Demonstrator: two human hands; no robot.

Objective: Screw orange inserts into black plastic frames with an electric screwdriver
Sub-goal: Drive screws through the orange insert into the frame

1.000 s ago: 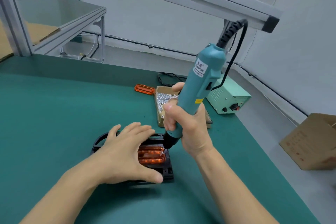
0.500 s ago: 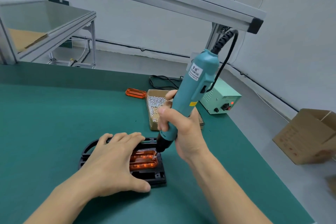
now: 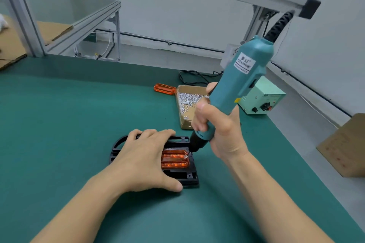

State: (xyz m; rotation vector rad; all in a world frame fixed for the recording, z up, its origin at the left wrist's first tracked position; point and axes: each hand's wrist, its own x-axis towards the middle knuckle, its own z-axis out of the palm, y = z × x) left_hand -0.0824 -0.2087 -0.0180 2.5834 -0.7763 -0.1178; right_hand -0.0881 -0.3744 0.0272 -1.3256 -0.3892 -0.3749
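Nearest, the left hand point(image 3: 142, 162) is lying flat, fingers straight, pressing the flat black plastic frame point(image 3: 189, 179) onto the green table mat point(image 3: 59, 124). Translucent orange insert point(image 3: 174, 160) is sitting in the frame, just right of those fingers, partly under them. The right hand point(image 3: 221, 130) is gripping the teal electric screwdriver point(image 3: 237, 89), fingers wrapped round it, tilted, bit touching the insert's far right corner. Farther back: cardboard box of silver screws point(image 3: 187, 104), spare orange insert point(image 3: 165, 89), pale green power supply box point(image 3: 262, 98).
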